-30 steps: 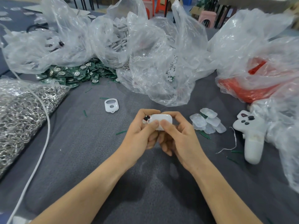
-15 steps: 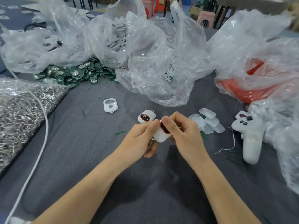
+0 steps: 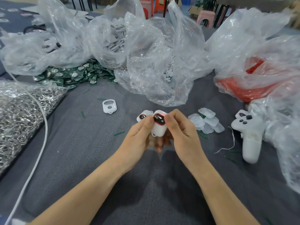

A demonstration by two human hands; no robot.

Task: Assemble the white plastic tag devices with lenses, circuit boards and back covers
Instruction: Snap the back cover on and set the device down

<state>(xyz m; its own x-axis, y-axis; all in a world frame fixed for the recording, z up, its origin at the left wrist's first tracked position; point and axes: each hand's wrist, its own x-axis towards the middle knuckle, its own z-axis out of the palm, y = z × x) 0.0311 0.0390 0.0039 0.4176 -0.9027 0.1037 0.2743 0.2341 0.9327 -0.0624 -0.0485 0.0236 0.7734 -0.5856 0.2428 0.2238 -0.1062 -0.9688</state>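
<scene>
Single head-worn wide-angle view, facing forward and down.
It looks from close above the grey table (image 3: pixel 81 159); left hand (image 3: pixel 138 135) and right hand (image 3: pixel 181 132) sit at frame centre, plastic bags (image 3: pixel 162 62) across the top.

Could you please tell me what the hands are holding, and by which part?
Both the left hand and right hand pinch one white tag device by the two sides of its upper, dark-windowed end.
</scene>
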